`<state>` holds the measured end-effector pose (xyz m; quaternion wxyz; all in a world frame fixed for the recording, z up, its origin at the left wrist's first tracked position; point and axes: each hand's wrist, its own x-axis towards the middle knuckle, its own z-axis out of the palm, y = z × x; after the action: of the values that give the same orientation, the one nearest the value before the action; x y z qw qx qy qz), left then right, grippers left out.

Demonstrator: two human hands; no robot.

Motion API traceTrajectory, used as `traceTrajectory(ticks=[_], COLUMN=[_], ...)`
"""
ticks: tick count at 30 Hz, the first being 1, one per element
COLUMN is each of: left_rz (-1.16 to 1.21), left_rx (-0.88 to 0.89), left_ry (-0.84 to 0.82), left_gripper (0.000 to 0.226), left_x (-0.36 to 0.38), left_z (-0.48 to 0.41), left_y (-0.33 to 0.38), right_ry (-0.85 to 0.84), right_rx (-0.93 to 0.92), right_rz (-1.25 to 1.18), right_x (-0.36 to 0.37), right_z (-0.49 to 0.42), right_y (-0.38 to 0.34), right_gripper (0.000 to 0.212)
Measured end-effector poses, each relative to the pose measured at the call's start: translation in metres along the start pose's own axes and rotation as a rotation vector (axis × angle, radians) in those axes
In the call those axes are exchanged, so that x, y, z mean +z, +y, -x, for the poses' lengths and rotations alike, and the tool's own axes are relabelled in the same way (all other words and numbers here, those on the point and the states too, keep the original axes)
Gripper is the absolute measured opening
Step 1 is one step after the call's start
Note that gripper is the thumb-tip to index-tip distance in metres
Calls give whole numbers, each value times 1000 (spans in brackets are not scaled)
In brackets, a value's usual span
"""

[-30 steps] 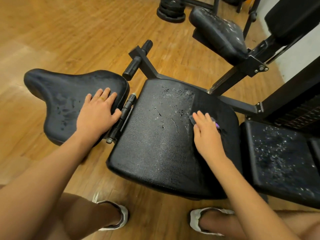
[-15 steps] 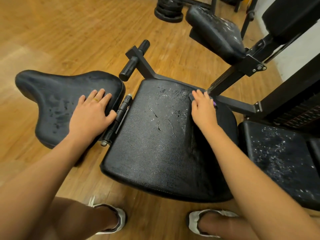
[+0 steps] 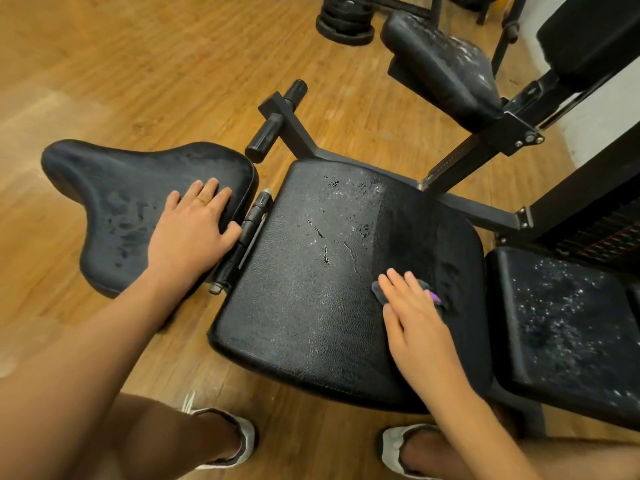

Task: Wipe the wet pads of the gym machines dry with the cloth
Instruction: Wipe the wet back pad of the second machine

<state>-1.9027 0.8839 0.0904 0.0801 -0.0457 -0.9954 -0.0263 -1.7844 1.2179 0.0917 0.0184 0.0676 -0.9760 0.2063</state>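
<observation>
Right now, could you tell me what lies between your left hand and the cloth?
Between left hand and cloth, the head view shows a black hinge bar, then the centre pad's droplet-beaded, cracked surface.

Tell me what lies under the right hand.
A dark cloth with a purple edge peeks out from under the right hand, which presses it flat on the middle pad. The hand covers most of the cloth.

Wooden floor bears stacked weight plates (black, far side) and the person's sandals.
</observation>
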Motion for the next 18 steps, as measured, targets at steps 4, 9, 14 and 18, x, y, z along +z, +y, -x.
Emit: traceTrajectory(ticks=[4, 9, 14, 18], left_rz=[6, 20, 19, 3], left_rx=[-1, -15, -8, -4], left_ry=[-4, -2, 3, 0], left_gripper=[61, 63, 62, 62], left_x=[-2, -4, -3, 1], left_z=[0, 2, 1, -1], left_y=[1, 3, 2, -1], right_ry=[41, 92, 50, -20], right_rx=[-4, 149, 37, -29], right_rz=[38, 80, -13, -44], right_x=[-2, -5, 0, -1], right_z=[-59, -135, -71, 12], right_y=[7, 13, -3, -14], right_gripper=[48, 44, 44, 46])
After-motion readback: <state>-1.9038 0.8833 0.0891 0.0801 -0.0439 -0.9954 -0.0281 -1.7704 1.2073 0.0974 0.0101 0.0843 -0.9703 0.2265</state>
